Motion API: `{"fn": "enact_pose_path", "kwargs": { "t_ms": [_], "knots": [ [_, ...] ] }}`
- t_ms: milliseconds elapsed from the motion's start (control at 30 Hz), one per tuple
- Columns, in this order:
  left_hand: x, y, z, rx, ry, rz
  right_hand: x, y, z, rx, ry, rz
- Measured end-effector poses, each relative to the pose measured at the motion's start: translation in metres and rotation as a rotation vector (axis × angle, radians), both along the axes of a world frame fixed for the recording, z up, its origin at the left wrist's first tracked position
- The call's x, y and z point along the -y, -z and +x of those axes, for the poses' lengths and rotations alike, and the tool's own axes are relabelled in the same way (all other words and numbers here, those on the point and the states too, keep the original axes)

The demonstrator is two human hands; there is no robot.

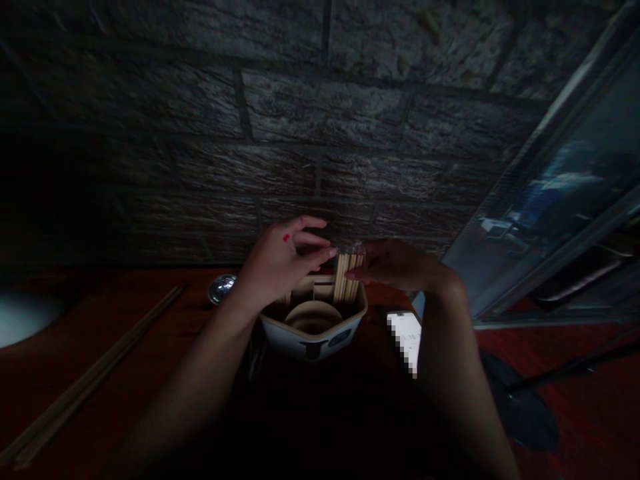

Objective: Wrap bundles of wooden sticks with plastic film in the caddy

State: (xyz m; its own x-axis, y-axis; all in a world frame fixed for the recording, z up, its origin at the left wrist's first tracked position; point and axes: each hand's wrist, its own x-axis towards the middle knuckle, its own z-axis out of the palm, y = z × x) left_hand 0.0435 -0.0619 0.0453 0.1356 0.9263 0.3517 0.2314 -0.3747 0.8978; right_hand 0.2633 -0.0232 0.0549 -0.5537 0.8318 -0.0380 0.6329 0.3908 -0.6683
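Note:
A white holder box (343,337) with compartments and a round ring-shaped opening stands on the table in front of me. Upright in its back right part is a bundle of thin wooden chopsticks (343,280), their tops in clear plastic wrapping. My right hand (395,265) comes from the right with its fingers closed against the bundle. On the other side my left hand (280,260) is held over the box's left part, fingers apart and stretched toward the sticks. Its thumb tip is close to their tops; contact is unclear in the dim light. A small red mark shows on its back.
A phone (406,340) with a lit screen lies right of the box. A shiny round metal object (221,289) sits to the left. Two long sticks (100,373) lie across the wooden table (165,353). Behind rises a stone wall (320,120); a glass panel (565,173) stands right.

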Motion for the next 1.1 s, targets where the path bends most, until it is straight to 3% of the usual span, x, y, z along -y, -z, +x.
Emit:
{"fn": "enact_pose_path", "kwargs": {
  "t_ms": [133, 333, 467, 700, 867, 1100],
  "knots": [
    [0.005, -0.009, -0.004, 0.042, -0.049, 0.012, -0.001, 0.001, -0.001, -0.015, -0.040, -0.008],
    [0.012, -0.025, -0.023, 0.097, -0.238, 0.142, 0.000, 0.000, -0.002, -0.009, -0.040, -0.018],
    [0.016, -0.029, -0.029, 0.127, -0.267, 0.156, -0.001, 0.003, -0.002, -0.042, -0.047, -0.015],
    [0.008, -0.009, -0.006, -0.020, -0.064, 0.151, -0.005, 0.006, 0.003, -0.098, -0.027, -0.045],
    [-0.005, 0.008, 0.002, -0.157, -0.070, 0.289, -0.003, 0.004, 0.005, -0.126, -0.027, -0.068],
    [-0.012, 0.020, 0.008, -0.208, -0.030, 0.169, -0.002, 0.002, 0.006, -0.153, -0.076, -0.080]
  ]
}}
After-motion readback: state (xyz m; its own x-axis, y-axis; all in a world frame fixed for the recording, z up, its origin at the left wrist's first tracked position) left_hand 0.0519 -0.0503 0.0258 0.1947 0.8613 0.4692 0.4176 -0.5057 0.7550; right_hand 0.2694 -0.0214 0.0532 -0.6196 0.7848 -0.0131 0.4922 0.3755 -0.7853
